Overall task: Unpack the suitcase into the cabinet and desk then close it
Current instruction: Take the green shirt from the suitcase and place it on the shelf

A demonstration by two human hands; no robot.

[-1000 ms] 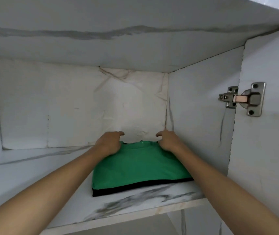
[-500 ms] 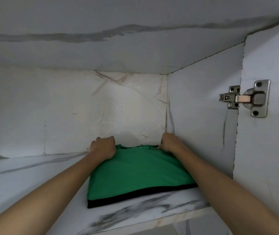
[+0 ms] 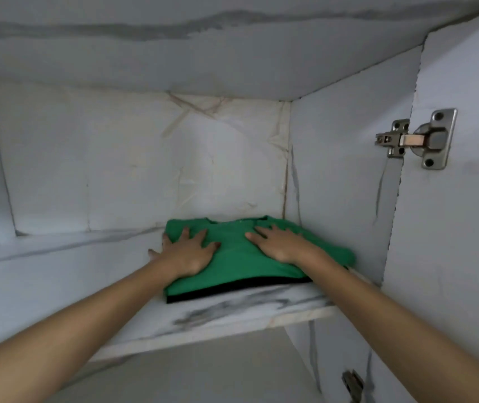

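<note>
A folded green garment [image 3: 235, 257] lies on top of a black one [image 3: 232, 292], whose edge shows beneath it, in the back right corner of the cabinet shelf [image 3: 232, 312]. My left hand [image 3: 187, 253] lies flat on the green garment's left part, fingers spread, the little finger reaching onto the shelf. On the garment's right part my right hand [image 3: 280, 242] presses down flat with straight fingers. The suitcase is out of view.
The marble-patterned cabinet has a back wall [image 3: 133, 170], a right side wall [image 3: 343, 175] and a top panel overhead. The open door [image 3: 459, 228] stands at the right with a metal hinge [image 3: 416, 139]; a second hinge [image 3: 353, 385] shows lower down. Bare shelf extends to the left.
The stack has slid deeper towards the back right corner. Both hands left the garment's far edge, where their fingers were curled, and now lie flat on top with fingers spread.
</note>
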